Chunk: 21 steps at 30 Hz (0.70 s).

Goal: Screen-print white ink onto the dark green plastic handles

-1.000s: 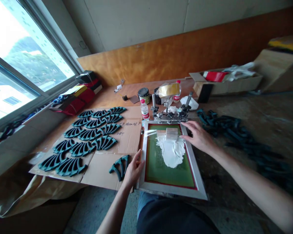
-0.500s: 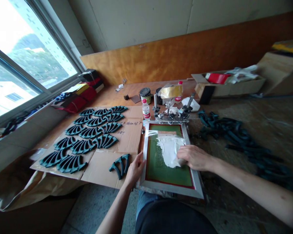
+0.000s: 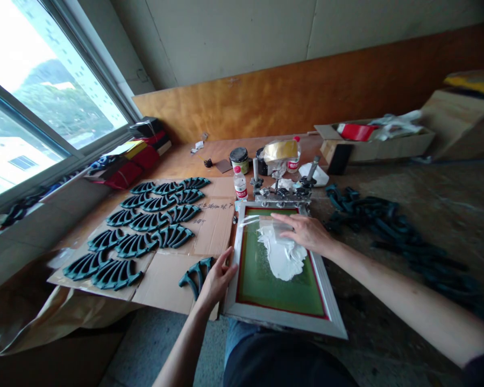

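Observation:
A screen-printing frame (image 3: 335, 317) with green mesh and a silver metal border lies in front of me. A thick patch of white ink (image 3: 284, 260) covers the middle of its mesh. My left hand (image 3: 216, 277) grips the frame's left side with bent fingers. Over the upper mesh is my right hand (image 3: 308, 234), its index finger and thumb stretched out and apart. They are at a squeegee (image 3: 268, 221) lying at the top of the ink; its right part is hidden by the fingers. A dark green curved, ribbed part (image 3: 193, 277) lies beside my left hand.
Rows of dark green ribbed parts (image 3: 135, 244) lie on cardboard (image 3: 165, 274) at left. A hinge clamp (image 3: 282, 200) holds the frame's far end. Behind are a bottle (image 3: 240, 184) and an ink jar (image 3: 239, 159). More green parts (image 3: 403, 242) are heaped at right.
My right hand has moved up the mesh from the ink's lower right edge to the squeegee, and its fingers have opened out. The frame's near end looks larger and closer.

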Tool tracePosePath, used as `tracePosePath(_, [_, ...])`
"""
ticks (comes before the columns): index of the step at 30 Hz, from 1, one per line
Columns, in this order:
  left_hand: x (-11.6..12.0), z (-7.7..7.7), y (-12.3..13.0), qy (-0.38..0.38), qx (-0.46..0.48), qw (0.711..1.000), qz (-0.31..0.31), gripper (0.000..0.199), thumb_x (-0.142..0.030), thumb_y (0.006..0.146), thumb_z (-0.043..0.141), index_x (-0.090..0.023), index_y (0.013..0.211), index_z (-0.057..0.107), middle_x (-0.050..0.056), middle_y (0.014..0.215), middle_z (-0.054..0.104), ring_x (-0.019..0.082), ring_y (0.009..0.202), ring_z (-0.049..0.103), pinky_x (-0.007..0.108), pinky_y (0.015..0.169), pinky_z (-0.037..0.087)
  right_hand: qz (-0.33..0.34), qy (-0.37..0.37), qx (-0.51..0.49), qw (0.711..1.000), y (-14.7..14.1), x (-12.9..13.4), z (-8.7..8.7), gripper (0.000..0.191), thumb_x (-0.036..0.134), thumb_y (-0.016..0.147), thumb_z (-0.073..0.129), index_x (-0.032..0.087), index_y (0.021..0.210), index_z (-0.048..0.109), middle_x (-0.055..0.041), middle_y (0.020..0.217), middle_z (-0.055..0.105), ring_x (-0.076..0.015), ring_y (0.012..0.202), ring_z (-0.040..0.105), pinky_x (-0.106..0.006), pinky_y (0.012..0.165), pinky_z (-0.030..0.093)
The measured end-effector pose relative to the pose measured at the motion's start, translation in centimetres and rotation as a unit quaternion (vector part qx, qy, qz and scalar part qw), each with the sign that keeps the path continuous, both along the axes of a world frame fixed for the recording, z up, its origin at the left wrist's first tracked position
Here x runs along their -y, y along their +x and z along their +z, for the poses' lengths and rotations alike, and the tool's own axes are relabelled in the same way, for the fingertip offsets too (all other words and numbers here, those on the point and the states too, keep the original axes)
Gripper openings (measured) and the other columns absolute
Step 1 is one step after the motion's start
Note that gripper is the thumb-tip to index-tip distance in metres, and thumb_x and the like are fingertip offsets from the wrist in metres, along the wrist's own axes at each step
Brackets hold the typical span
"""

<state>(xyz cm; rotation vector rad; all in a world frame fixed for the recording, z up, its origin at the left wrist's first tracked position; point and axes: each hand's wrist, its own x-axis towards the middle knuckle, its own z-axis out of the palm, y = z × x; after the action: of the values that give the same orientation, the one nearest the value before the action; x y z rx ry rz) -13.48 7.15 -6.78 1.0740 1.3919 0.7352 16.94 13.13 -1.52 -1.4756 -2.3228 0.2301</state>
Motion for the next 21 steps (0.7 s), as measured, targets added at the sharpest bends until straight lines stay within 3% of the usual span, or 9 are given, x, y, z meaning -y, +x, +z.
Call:
tracePosePath(3, [-0.9, 3.6, 0.1, 0.035, 0.045, 0.998, 0.014, 0.069, -0.065, 0.075, 0.06, -0.017, 0.126, 0.06, -0.001, 0.068, 0.062, 0.014, 0.062, 0.056, 0.021, 0.053, 0.039, -0.084, 0.052, 0.003, 0.995, 2.5, -2.8, 1.7, 0.053, 0.042, 0.086, 0.061, 0.028, 0.136, 0.05, -0.0056, 0.098, 0.065, -0.0211, 0.079, 0.063, -0.03, 0.069, 0.048])
tracePosePath(6, [-2.9, 7.7, 1.0, 0.101, 0.084, 0.989, 0.071, 0.062, -0.072, 0.08, 0.046, -0.017, 0.098, 0.069, 0.002, 0.074, 0.065, 0.014, 0.063, 0.057, 0.022, 0.053, 0.041, -0.172, 0.091, -0.061, 0.979, 6.6, -3.5, 1.1, 0.039, 0.044, 0.094, 0.044, 0.019, 0.117, 0.062, -0.0089, 0.095, 0.065, -0.0213, 0.079, 0.062, -0.032, 0.072, 0.047])
tracePosePath(9, [-5.9, 11.6, 2.7, 0.193, 0.168, 0.963, 0.081, 0.055, -0.067, 0.085, 0.043, -0.018, 0.1, 0.063, 0.004, 0.088, 0.068, 0.014, 0.068, 0.061, 0.022, 0.054, 0.043, -0.19, 0.036, -0.056, 0.98, 8.7, -1.6, -2.2, 0.037, 0.048, 0.091, 0.044, 0.018, 0.088, 0.065, -0.0093, 0.085, 0.065, -0.0229, 0.077, 0.061, -0.033, 0.068, 0.048])
tracePosePath(13, [-8.8, 14.4, 4.9, 0.252, 0.222, 0.94, 0.065, 0.049, -0.06, 0.09, 0.04, -0.017, 0.106, 0.057, 0.008, 0.092, 0.069, 0.017, 0.083, 0.065, 0.022, 0.059, 0.048, -0.096, -0.048, 0.022, 0.994, 6.0, 2.9, -8.0, 0.029, 0.048, 0.082, 0.06, 0.02, 0.073, 0.059, -0.0068, 0.082, 0.062, -0.0221, 0.077, 0.061, -0.032, 0.069, 0.047])
tracePosePath(15, [-8.2, 13.5, 5.9, 0.26, 0.226, 0.931, 0.122, 0.047, -0.059, 0.09, 0.043, -0.018, 0.109, 0.055, 0.006, 0.09, 0.069, 0.016, 0.081, 0.065, 0.022, 0.059, 0.048, -0.083, -0.068, 0.051, 0.993, 3.8, 4.6, -9.6, 0.018, 0.036, 0.084, 0.06, 0.02, 0.076, 0.056, -0.0079, 0.087, 0.063, -0.0227, 0.083, 0.061, -0.032, 0.073, 0.047])
tracePosePath(17, [-5.9, 10.8, 7.1, 0.205, 0.216, 0.944, 0.139, 0.047, -0.06, 0.086, 0.05, -0.017, 0.102, 0.057, 0.006, 0.085, 0.069, 0.014, 0.071, 0.065, 0.02, 0.055, 0.046, -0.12, -0.083, 0.035, 0.989, 1.5, 6.0, -9.9, 0.012, 0.026, 0.089, 0.053, 0.02, 0.079, 0.053, -0.007, 0.082, 0.064, -0.021, 0.078, 0.062, -0.03, 0.068, 0.046])
tracePosePath(19, [-2.3, 6.9, 8.5, 0.052, 0.195, 0.978, 0.061, 0.053, -0.064, 0.079, 0.056, -0.013, 0.091, 0.062, 0.011, 0.082, 0.07, 0.017, 0.067, 0.065, 0.021, 0.051, 0.046, -0.168, -0.073, -0.009, 0.983, -1.0, 7.1, -9.3, 0.015, 0.026, 0.094, 0.045, 0.021, 0.081, 0.05, -0.0052, 0.077, 0.063, -0.0193, 0.071, 0.061, -0.029, 0.061, 0.045])
tracePosePath(20, [-0.4, 4.9, 9.3, -0.053, 0.188, 0.981, -0.007, 0.058, -0.066, 0.076, 0.06, -0.012, 0.096, 0.063, 0.015, 0.092, 0.071, 0.021, 0.075, 0.067, 0.023, 0.051, 0.047, -0.176, -0.051, -0.031, 0.983, -2.4, 7.7, -8.8, 0.016, 0.027, 0.095, 0.043, 0.021, 0.082, 0.05, -0.0051, 0.077, 0.063, -0.0194, 0.071, 0.061, -0.029, 0.061, 0.045])
tracePosePath(21, [1.3, 3.1, 9.9, -0.123, 0.198, 0.972, -0.016, 0.061, -0.067, 0.074, 0.062, -0.014, 0.104, 0.063, 0.016, 0.102, 0.07, 0.024, 0.084, 0.068, 0.025, 0.054, 0.049, -0.16, -0.022, -0.049, 0.986, -3.6, 8.1, -8.4, 0.014, 0.027, 0.095, 0.043, 0.022, 0.084, 0.05, -0.0058, 0.08, 0.063, -0.0202, 0.075, 0.062, -0.031, 0.064, 0.047])
